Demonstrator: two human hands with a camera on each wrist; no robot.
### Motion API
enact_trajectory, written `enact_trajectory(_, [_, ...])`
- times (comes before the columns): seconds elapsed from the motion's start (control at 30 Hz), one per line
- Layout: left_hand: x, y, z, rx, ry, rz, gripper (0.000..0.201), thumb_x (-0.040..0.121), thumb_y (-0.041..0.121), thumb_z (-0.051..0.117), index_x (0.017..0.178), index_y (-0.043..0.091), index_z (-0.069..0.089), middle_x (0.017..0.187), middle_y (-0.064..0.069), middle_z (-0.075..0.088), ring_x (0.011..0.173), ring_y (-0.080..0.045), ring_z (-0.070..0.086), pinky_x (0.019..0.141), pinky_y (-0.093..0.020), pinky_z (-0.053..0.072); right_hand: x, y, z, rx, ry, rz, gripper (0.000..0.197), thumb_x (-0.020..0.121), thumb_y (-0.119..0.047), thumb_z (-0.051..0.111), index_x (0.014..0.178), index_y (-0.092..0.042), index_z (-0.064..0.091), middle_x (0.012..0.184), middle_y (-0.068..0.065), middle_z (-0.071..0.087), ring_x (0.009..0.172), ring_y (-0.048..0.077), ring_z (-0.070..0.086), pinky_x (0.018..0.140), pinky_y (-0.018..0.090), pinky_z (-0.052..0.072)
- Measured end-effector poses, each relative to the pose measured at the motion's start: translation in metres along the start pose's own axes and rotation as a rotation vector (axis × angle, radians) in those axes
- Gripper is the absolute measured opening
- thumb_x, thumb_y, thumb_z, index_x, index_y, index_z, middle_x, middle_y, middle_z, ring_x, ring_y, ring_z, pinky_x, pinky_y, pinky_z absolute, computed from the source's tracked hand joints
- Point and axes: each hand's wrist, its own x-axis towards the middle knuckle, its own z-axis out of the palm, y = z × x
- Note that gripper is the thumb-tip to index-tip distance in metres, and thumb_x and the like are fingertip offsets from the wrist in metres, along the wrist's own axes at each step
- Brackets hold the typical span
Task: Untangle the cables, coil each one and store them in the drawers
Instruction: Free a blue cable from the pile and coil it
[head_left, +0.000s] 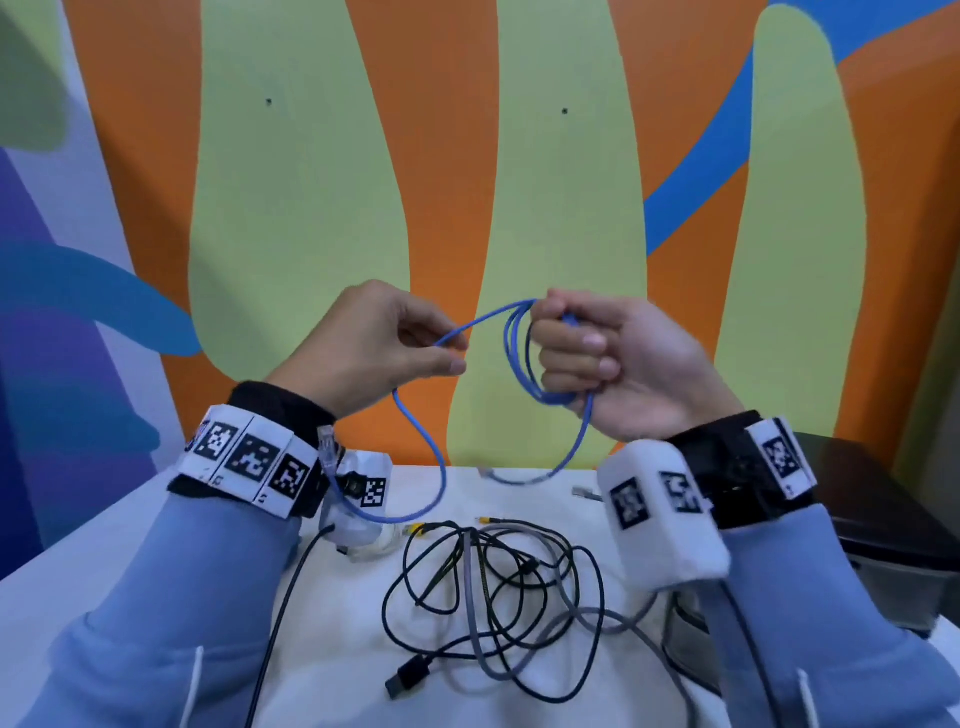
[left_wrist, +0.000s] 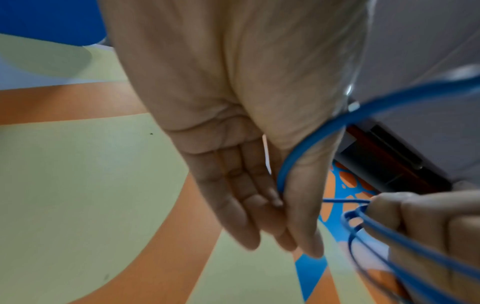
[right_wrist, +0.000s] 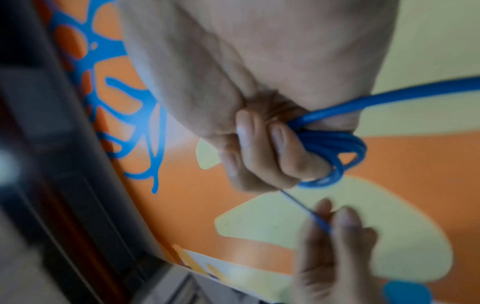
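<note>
I hold a thin blue cable (head_left: 435, 447) in the air above the white table (head_left: 332, 654). My right hand (head_left: 587, 358) is clenched round several coiled loops of it (right_wrist: 335, 144). My left hand (head_left: 410, 343) pinches the free strand between thumb and fingers (left_wrist: 283, 193), a short way left of the coil. From there the strand hangs in a curve to the clear plug (head_left: 328, 447) by my left wrist. A tangle of black and grey cables (head_left: 498, 582) lies on the table below both hands.
A dark box-like unit (head_left: 893, 525) stands at the right table edge. A small white marked block (head_left: 371, 486) sits behind my left wrist. A black USB plug (head_left: 408, 675) lies at the front of the tangle. A painted wall rises right behind the table.
</note>
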Motion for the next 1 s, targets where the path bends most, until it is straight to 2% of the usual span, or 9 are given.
enact_trajectory(0.13, [0.000, -0.008, 0.013, 0.003, -0.090, -0.058, 0.004, 0.095, 0.017, 0.078, 0.093, 0.017, 0.082, 0.074, -0.002, 0.078, 0.062, -0.015, 0.068, 0.067, -0.030, 0.055, 0.001, -0.002, 0.000, 0.287, 0.047, -0.169, 0.029, 0.110, -0.015, 0.035, 0.083, -0.017, 0.044, 0.059, -0.008, 0.036, 0.042, 0.007, 0.032, 0.049, 0.021, 0.029])
enact_trajectory(0.3, [0.000, 0.000, 0.027, -0.165, -0.296, -0.110, 0.020, 0.097, 0.017, 0.076, 0.116, 0.011, 0.077, 0.083, -0.008, 0.079, 0.068, -0.018, 0.067, 0.075, -0.031, 0.059, 0.007, 0.001, -0.003, 0.618, 0.165, -0.431, 0.031, 0.107, -0.007, 0.036, 0.081, -0.010, 0.053, 0.068, -0.001, 0.054, 0.049, 0.011, 0.053, 0.056, 0.021, 0.045])
enact_trajectory(0.43, [-0.005, -0.002, 0.017, -0.376, -0.404, -0.181, 0.027, 0.092, 0.015, 0.081, 0.118, 0.009, 0.078, 0.091, -0.016, 0.078, 0.080, -0.027, 0.071, 0.093, -0.044, 0.058, 0.006, -0.001, -0.014, 0.699, 0.251, -0.586, 0.027, 0.114, -0.016, 0.031, 0.118, -0.005, 0.055, 0.088, 0.009, 0.074, 0.069, 0.016, 0.071, 0.068, 0.020, 0.055])
enact_trajectory(0.53, [-0.007, 0.010, 0.013, -0.363, -0.519, -0.176, 0.038, 0.088, 0.014, 0.080, 0.126, 0.011, 0.075, 0.100, -0.018, 0.079, 0.084, -0.027, 0.069, 0.099, -0.049, 0.057, 0.018, 0.007, -0.006, 0.473, 0.380, -0.696, 0.038, 0.116, -0.018, 0.028, 0.143, 0.003, 0.043, 0.107, 0.016, 0.078, 0.091, 0.022, 0.078, 0.075, 0.023, 0.060])
enact_trajectory(0.63, [-0.007, 0.031, 0.008, -0.361, -0.501, -0.154, 0.045, 0.089, 0.007, 0.078, 0.132, 0.013, 0.068, 0.088, -0.013, 0.078, 0.070, -0.025, 0.063, 0.074, -0.032, 0.059, 0.030, 0.021, 0.005, -0.240, 0.634, -0.744, 0.028, 0.116, -0.019, 0.028, 0.130, -0.003, 0.047, 0.101, 0.014, 0.080, 0.094, 0.024, 0.079, 0.082, 0.031, 0.060])
enact_trajectory(0.73, [-0.006, 0.038, 0.000, -0.416, -0.327, -0.205, 0.037, 0.089, -0.002, 0.077, 0.123, 0.007, 0.068, 0.073, -0.014, 0.074, 0.053, -0.020, 0.056, 0.057, -0.024, 0.050, 0.033, 0.032, 0.004, -0.837, 0.640, -0.652, 0.026, 0.115, -0.027, 0.032, 0.115, -0.008, 0.051, 0.092, 0.005, 0.079, 0.086, 0.016, 0.078, 0.087, 0.041, 0.059])
enact_trajectory(0.8, [-0.008, 0.038, -0.002, -0.435, -0.314, -0.244, 0.029, 0.091, 0.003, 0.076, 0.119, 0.003, 0.069, 0.071, -0.014, 0.071, 0.049, -0.018, 0.053, 0.056, -0.026, 0.047, 0.028, 0.027, 0.005, -0.872, 0.563, -0.522, 0.028, 0.115, -0.024, 0.035, 0.115, -0.008, 0.058, 0.089, 0.003, 0.080, 0.084, 0.014, 0.077, 0.081, 0.037, 0.057])
enact_trajectory(0.9, [-0.008, 0.035, 0.003, -0.338, -0.299, -0.235, 0.024, 0.103, 0.025, 0.066, 0.111, 0.004, 0.075, 0.069, -0.011, 0.068, 0.050, -0.014, 0.053, 0.056, -0.024, 0.046, 0.017, 0.018, 0.010, -0.811, 0.538, -0.436, 0.035, 0.114, -0.018, 0.037, 0.099, -0.015, 0.069, 0.089, 0.003, 0.081, 0.083, 0.011, 0.073, 0.075, 0.029, 0.048])
enact_trajectory(1.0, [-0.001, 0.028, 0.008, -0.241, -0.206, -0.224, 0.028, 0.106, 0.031, 0.062, 0.104, 0.007, 0.076, 0.064, -0.006, 0.065, 0.052, -0.016, 0.050, 0.054, -0.023, 0.044, 0.016, 0.017, 0.009, -0.612, 0.590, -0.415, 0.026, 0.113, -0.019, 0.040, 0.101, -0.016, 0.064, 0.085, 0.001, 0.080, 0.087, 0.012, 0.073, 0.076, 0.028, 0.047])
